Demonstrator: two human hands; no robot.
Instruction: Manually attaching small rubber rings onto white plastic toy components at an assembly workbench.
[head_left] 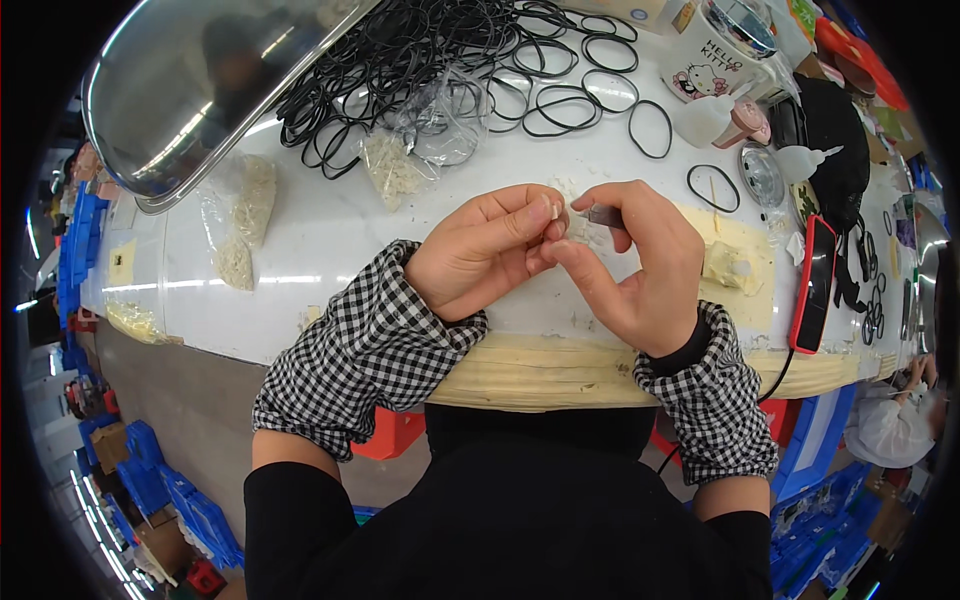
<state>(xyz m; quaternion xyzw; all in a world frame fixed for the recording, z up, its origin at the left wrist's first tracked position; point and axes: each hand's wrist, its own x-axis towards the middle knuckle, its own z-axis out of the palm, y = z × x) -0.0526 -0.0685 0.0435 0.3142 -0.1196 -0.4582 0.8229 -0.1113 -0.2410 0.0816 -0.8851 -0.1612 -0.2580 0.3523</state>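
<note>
Above the near part of the table, my left hand (490, 245) is closed in a pinch on a tiny pale piece, mostly hidden by the fingertips. My right hand (648, 262) is close beside it, its thumb tip near the left fingers. Between its curled fingers is a small dark grey, flat blade-like piece (604, 215). Small pale bits (578, 237) lie on the white table (330, 265) behind the fingertips. A clear bag of pale small parts (393, 172) lies just beyond my left hand.
Black rubber rings (400, 70) are heaped at the back. A shiny metal tray (215, 85) stands at the far left, near another bag of pale parts (253, 205). To the right are a crumpled yellowish lump (730, 268), a red-cased phone (815, 285) with a cable and a white mug (705, 60).
</note>
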